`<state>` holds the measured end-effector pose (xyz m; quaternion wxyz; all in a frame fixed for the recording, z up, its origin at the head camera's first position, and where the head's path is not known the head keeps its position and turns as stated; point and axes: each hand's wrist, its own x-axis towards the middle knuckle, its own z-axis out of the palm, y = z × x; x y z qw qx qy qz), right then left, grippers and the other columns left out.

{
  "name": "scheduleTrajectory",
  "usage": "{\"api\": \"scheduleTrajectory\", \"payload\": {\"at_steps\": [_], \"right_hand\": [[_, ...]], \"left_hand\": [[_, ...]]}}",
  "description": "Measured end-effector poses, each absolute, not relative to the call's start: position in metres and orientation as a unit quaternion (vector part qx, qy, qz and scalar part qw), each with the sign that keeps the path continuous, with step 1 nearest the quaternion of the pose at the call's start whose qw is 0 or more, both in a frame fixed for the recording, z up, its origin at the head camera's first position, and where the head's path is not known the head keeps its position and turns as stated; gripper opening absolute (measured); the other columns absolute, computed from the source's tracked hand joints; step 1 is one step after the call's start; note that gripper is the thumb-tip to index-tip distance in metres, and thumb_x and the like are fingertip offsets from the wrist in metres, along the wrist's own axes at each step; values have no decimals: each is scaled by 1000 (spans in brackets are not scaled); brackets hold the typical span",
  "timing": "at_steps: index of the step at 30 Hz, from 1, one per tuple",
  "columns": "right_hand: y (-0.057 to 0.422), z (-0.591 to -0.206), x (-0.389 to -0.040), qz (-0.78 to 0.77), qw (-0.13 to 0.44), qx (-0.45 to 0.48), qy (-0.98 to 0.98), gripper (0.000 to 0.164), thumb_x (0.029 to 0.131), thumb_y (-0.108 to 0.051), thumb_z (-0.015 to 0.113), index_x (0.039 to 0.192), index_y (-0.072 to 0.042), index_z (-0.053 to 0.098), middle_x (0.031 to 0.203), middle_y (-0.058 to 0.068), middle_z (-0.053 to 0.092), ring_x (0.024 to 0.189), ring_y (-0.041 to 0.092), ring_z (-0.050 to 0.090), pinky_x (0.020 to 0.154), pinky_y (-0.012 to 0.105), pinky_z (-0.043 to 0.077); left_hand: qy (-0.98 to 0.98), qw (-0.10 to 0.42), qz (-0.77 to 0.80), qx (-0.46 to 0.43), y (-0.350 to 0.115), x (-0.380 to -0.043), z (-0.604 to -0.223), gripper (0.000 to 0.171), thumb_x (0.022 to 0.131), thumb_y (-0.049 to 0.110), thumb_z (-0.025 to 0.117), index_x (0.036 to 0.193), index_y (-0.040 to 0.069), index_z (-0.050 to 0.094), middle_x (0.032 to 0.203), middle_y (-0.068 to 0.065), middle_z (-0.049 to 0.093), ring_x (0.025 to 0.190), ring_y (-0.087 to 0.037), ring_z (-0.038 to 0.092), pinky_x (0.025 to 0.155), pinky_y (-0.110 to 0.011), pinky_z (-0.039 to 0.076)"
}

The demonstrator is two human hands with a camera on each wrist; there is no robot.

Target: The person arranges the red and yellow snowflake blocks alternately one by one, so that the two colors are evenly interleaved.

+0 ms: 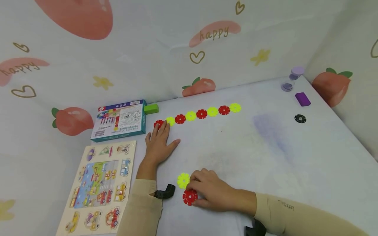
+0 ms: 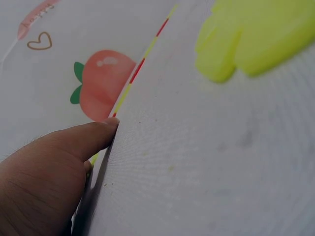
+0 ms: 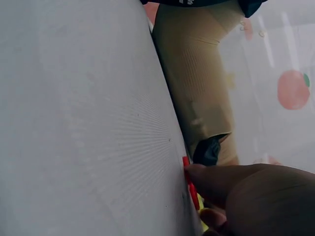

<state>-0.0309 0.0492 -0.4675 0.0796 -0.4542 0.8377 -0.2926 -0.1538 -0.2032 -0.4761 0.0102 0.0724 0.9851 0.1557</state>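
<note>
My right hand (image 1: 214,191) pinches a red snowflake disc (image 1: 190,197) near the table's front, thumb on one side and fingers on the other. In the right wrist view that red disc (image 3: 191,184) shows edge-on at the thumb tip. Just behind it lies a yellow snowflake disc (image 1: 183,180), partly covered by the fingers. My left hand (image 1: 157,146) rests on the table with fingers spread, fingertips touching the red disc (image 1: 158,123) and the yellow disc (image 1: 170,121) at the left end of a row. The row alternates red and yellow, ending with a yellow disc (image 1: 235,107) at its right.
Left of the left arm lie a wooden vehicle puzzle board (image 1: 125,193) and a toy box (image 1: 121,119), with a green block (image 1: 151,108) beside it. At the far right are an hourglass (image 1: 292,79), a purple block (image 1: 303,99) and a black round chip (image 1: 300,118).
</note>
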Motion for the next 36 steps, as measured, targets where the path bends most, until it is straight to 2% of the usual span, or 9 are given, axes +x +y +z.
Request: {"api": "scheduleTrajectory", "payload": {"at_steps": [3,9,15,17,20,25,28,32,36], "right_hand": [[47,-468,-29,-297,78,-453,837,31,80,-35,77,108,-31,64,107,-15,46,97,4,40,77,28,36],[46,-464,-31,-267,87,-474,835,40,83,-37,74,120,-31,62,104,-13,47,95,4,42,77,27,39],[57,-455,-41,-316,187,-450,815,30,83,-30,75,105,-27,54,97,-19,50,88,1,46,75,24,42],[63,-450,-49,-356,223,-446,790,24,87,-24,72,105,-27,56,94,-20,54,84,0,50,74,22,46],[76,-440,-67,-420,243,-427,763,20,92,-16,65,108,-27,61,97,-17,59,83,2,56,74,22,50],[109,-426,-116,-526,160,-312,775,19,94,-7,59,108,-20,62,99,-5,64,83,17,62,73,34,54],[137,-427,-151,-565,89,-214,792,15,95,-9,58,107,-15,66,98,2,65,83,25,62,73,40,53],[177,-438,-189,-561,21,-97,822,28,97,-23,58,123,-17,64,114,4,62,89,28,60,70,35,51],[208,-455,-207,-530,-19,-21,848,38,98,-31,55,133,-16,57,124,6,57,87,25,61,62,24,49]], "left_hand": [[985,12,154,74,-204,-154,-477,90,84,71,46,154,20,21,159,4,10,144,-26,-1,107,-60,2],[986,8,154,71,-206,-154,-478,90,84,72,46,154,20,22,159,4,10,144,-25,-1,107,-60,2],[984,8,161,73,-205,-154,-479,90,84,70,47,154,20,22,159,4,10,144,-25,-1,107,-60,1],[984,8,161,73,-204,-154,-478,90,84,70,47,154,20,22,159,4,11,144,-25,-1,107,-60,1],[984,11,162,70,-203,-154,-477,90,84,70,48,154,20,22,159,4,10,144,-25,-2,107,-60,1],[985,14,161,65,-204,-154,-477,90,84,71,47,154,21,21,159,5,10,144,-24,-3,107,-60,1],[985,15,158,65,-204,-155,-478,91,83,72,46,154,21,20,159,6,9,144,-24,-3,107,-61,2],[985,17,157,65,-203,-155,-479,91,83,72,46,154,21,20,159,7,8,144,-24,-3,107,-60,1],[986,15,154,67,-204,-156,-479,91,83,73,45,154,22,19,159,8,7,144,-24,-3,107,-60,1]]}}
